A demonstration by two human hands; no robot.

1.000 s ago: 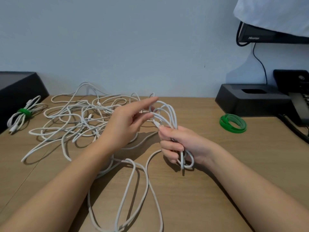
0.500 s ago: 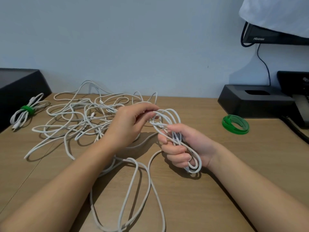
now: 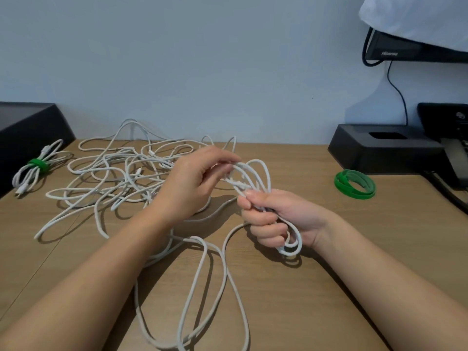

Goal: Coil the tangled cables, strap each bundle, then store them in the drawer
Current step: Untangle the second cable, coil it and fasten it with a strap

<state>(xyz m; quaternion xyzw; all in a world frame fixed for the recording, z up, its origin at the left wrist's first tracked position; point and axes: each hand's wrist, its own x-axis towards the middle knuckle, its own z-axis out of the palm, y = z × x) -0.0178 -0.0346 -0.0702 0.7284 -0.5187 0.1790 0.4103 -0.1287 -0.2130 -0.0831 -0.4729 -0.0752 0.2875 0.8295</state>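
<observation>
**Coil in hand, tangle behind**

A half-made coil (image 3: 256, 173) of white cable is gripped in the right hand (image 3: 276, 219), fingers curled tight round its middle. Loops stand out past the fist, far and near. A strand at the coil's far loops is pinched by the left hand (image 3: 195, 183), fingers bent.

Slack (image 3: 202, 300) is seen trailing from the fist in long loops over the near desk (image 3: 329, 262), under the left forearm. The tangle (image 3: 119, 173) is spread far left, behind the left hand.

One bundle (image 3: 27, 177), bound by a green strap (image 3: 38, 165), is laid at the far left edge beside a black case (image 3: 27, 127). A roll of straps (image 3: 354, 184) is set right, near a black box (image 3: 385, 153). A phone (image 3: 455, 158) is partly seen beyond it.
</observation>
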